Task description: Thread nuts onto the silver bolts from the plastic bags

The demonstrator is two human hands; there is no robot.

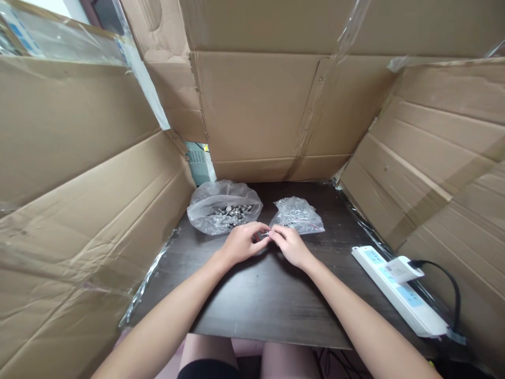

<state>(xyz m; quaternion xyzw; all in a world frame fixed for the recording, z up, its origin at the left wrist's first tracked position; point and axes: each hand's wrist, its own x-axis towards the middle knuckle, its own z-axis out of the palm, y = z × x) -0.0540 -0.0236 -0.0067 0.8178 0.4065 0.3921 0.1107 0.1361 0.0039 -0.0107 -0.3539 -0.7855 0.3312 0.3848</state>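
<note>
My left hand (241,242) and my right hand (291,245) meet over the dark wooden table (260,300), fingers pinched together on a small metal part (265,235) held between them. Just beyond the left hand lies an open clear plastic bag (205,202) holding several small metal parts (232,211). Beyond the right hand lies a second, smaller clear bag (298,215) with small shiny pieces inside. Which hand carries the part's weight I cannot tell.
Cardboard walls enclose the table: left (79,184), back (260,110) and right (442,158). A white power strip (398,297) with a plugged-in adapter and black cable lies at the right. A small calendar (199,160) stands in the back left corner.
</note>
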